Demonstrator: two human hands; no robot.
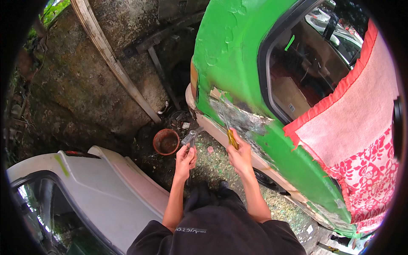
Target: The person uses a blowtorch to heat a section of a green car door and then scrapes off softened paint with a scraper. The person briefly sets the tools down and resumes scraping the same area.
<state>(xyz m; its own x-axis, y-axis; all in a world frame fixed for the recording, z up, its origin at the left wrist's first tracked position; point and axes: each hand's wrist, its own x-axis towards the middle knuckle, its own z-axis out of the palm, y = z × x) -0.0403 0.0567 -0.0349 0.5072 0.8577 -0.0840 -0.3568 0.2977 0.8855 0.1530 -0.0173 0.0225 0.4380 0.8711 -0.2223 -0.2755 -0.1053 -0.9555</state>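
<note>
My left hand (186, 159) grips the handle of a metal hammer (190, 137), its head pointing up and away from me. In my right hand (239, 154) is a screwdriver with a yellow handle (232, 139). Its long thin shaft reaches towards the damaged part of a green car body panel (234, 57); whether the tip touches is hard to tell. Around the shaft, paint and filler (216, 93) are broken away, and a grey, rough patch (244, 119) lies exposed below a dark scorched-looking area.
A red-pink towel (347, 121) hangs over the green car's side, by its window. At the lower left stands a white car (108, 191). A reddish round pot (166, 142) sits on the debris-strewn ground, near a long strip (111, 60) leaning on the wall.
</note>
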